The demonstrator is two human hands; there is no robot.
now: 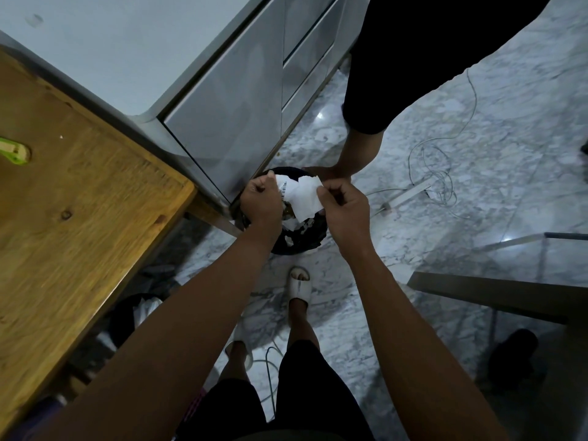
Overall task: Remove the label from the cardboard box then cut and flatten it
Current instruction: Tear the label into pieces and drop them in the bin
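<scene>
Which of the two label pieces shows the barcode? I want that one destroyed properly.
The piece pinched by the left hand: the barcode piece has black bars printed along it. The larger piece held by the right hand looks plain white.

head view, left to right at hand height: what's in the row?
Wooden table → left hand → torn white label → right hand → tangled white cable on the marble floor.
</scene>
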